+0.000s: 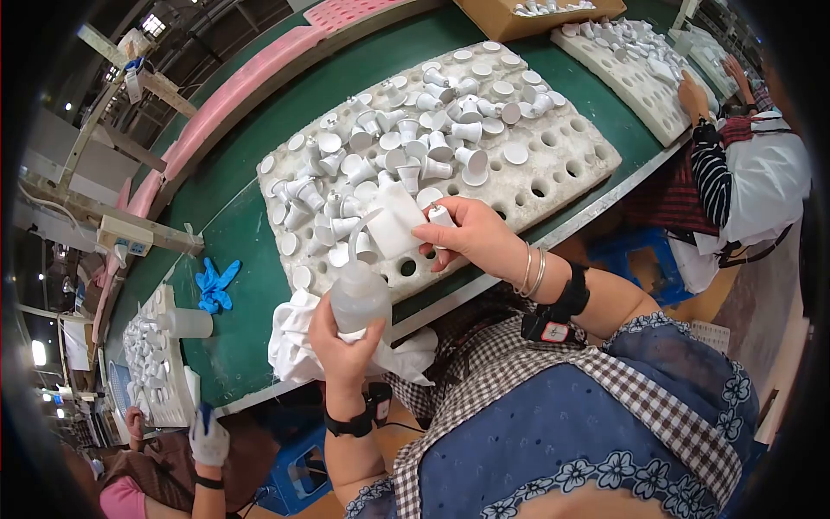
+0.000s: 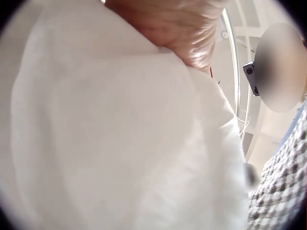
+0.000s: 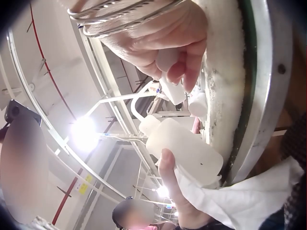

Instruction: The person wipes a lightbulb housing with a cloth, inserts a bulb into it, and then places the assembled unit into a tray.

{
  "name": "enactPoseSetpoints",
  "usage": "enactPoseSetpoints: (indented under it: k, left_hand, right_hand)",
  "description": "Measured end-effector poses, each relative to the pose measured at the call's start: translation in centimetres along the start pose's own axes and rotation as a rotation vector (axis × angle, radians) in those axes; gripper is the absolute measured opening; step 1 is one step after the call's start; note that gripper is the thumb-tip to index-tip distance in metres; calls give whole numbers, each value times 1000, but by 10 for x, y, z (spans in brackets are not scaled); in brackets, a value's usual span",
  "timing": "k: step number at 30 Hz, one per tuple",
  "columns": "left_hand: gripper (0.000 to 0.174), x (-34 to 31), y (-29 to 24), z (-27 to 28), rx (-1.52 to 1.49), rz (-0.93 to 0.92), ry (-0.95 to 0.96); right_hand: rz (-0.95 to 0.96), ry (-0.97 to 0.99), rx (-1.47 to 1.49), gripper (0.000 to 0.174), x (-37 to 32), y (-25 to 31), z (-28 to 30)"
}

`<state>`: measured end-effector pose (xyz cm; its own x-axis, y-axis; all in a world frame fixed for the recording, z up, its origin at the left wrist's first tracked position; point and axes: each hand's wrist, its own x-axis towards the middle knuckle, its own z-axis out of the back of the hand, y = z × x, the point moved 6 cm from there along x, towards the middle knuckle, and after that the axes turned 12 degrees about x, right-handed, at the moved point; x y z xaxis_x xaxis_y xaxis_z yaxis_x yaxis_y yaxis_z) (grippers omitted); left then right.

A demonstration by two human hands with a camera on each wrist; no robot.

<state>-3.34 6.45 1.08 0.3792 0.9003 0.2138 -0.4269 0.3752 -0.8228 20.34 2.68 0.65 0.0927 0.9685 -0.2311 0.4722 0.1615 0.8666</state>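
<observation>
My left hand (image 1: 346, 350) grips a translucent squeeze bottle (image 1: 361, 298) with a bent spout, its tip near the right hand. A white cloth (image 1: 298, 342) hangs by the left hand and fills most of the left wrist view. My right hand (image 1: 477, 233) pinches a small white fitting (image 1: 441, 223) with a metal tip. Beside its fingertips is a white block-like piece (image 1: 398, 218); I cannot tell whether the hand holds it. Behind both hands, white bell-shaped fittings (image 1: 408, 177) lie heaped on a pale perforated board (image 1: 553, 186).
The board rests on a green table (image 1: 246, 186). To the left are a blue glove (image 1: 216, 284), a translucent cup (image 1: 188, 323) and another person's gloved hand (image 1: 209, 439). Another perforated board (image 1: 635, 99) and a person's hand (image 1: 693, 97) are at right. A cardboard box (image 1: 527, 19) stands behind.
</observation>
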Motion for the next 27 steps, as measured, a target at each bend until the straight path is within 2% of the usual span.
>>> enactPoseSetpoints:
  k: [5, 7, 10, 12, 16, 17, 18, 20, 22, 25, 27]
  left_hand:
    - [56, 1, -2, 4, 31, -28, 32]
    - [58, 1, -1, 9, 16, -32, 47]
    - [59, 6, 8, 30, -19, -46, 2]
    - [61, 17, 15, 57, -77, -52, -157]
    - [50, 54, 35, 112, -72, -29, -517]
    - [43, 65, 41, 121, -144, -20, -575]
    - [43, 76, 51, 129, -135, -19, -584]
    - [42, 94, 80, 139, -330, 6, -641]
    - [43, 100, 99, 138, -235, -11, -620]
    - [48, 100, 142, 122, -286, 178, -438]
    - [50, 100, 138, 121, -248, 148, -414]
  right_hand:
    - [38, -14, 1, 32, 1, 0, 1]
    - [-3, 5, 23, 30, 0, -2, 1]
    - [35, -9, 32, 29, 1, -2, 1]
    - [31, -19, 34, 28, -1, -2, 1]
    - [61, -8, 36, 26, 3, -6, 1]
    - [47, -2, 24, 26, 2, -5, 1]
    - [44, 10, 27, 26, 1, -5, -1]
    - [22, -37, 15, 25, -1, -4, -1]
    - [22, -30, 24, 26, -3, -3, -4]
    - [28, -34, 25, 28, -4, -2, -6]
    - [31, -43, 3, 30, -4, -5, -5]
